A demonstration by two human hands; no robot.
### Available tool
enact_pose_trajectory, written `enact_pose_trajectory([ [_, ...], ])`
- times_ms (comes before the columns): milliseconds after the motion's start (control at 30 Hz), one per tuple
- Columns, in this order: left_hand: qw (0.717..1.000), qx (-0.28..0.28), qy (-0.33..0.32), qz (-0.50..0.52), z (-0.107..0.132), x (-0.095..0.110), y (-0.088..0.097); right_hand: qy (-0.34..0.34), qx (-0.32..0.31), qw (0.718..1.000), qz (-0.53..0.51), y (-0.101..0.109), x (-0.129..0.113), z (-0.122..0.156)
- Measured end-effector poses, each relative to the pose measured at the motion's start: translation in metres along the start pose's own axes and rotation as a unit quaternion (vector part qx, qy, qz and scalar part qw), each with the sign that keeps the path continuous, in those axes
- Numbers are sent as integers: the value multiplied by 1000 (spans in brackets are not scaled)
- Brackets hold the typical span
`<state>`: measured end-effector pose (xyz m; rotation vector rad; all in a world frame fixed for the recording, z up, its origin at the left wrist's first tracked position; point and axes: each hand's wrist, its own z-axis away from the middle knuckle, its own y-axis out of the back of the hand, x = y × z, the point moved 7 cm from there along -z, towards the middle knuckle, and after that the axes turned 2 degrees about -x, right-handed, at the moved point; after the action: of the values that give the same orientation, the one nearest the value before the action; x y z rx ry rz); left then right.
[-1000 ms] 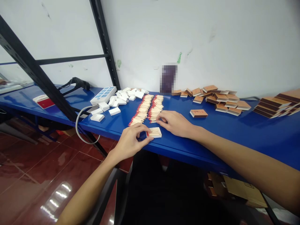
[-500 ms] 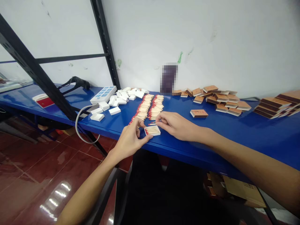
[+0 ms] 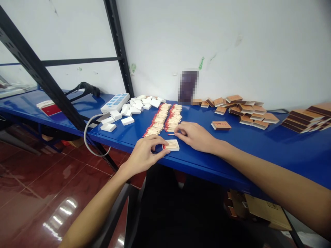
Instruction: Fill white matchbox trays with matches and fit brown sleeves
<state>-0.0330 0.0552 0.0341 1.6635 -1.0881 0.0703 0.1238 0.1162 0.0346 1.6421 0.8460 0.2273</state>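
A white matchbox tray [image 3: 174, 146] with red-tipped matches in it lies near the table's front edge. My left hand [image 3: 148, 148] grips its left end, thumb at the front and a finger reaching over the matches. Just behind the tray, my right hand [image 3: 192, 135] pinches the plain end of a match [image 3: 171, 134], its red head pointing left. Two long rows of matches, a left row [image 3: 158, 120] and a right row [image 3: 173, 119], run back from there. Their red heads all face left.
White trays [image 3: 139, 103] are heaped at the back left beside a power strip [image 3: 116, 103] with a cable [image 3: 86, 137]. Brown matchbox sleeves [image 3: 249, 110] lie piled at back right, with one single sleeve [image 3: 221, 125] nearer. A black shelf post [image 3: 51, 79] rises at left.
A finger of my left hand has moved from the tray's rear edge to over its matches. My right hand still pinches a match behind the tray. The whole view has shifted slightly.
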Motion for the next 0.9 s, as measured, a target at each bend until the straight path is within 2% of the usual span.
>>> enact_pose_trajectory([
  [467, 1000, 13, -10, -15, 0, -1, 1, -47, 7, 999, 5, 1, 2, -6],
  [667, 999, 22, -13, -26, 0, -2, 2, -79, -18, 997, -14, -1, 7, -6],
  [767, 999, 32, -5, -22, 0, -3, 3, -60, -28, 998, -10, -1, 4, -3],
  [900, 999, 35, 14, 4, 0, -6, 3, -11, -12, 999, -36, 5, -8, 3],
])
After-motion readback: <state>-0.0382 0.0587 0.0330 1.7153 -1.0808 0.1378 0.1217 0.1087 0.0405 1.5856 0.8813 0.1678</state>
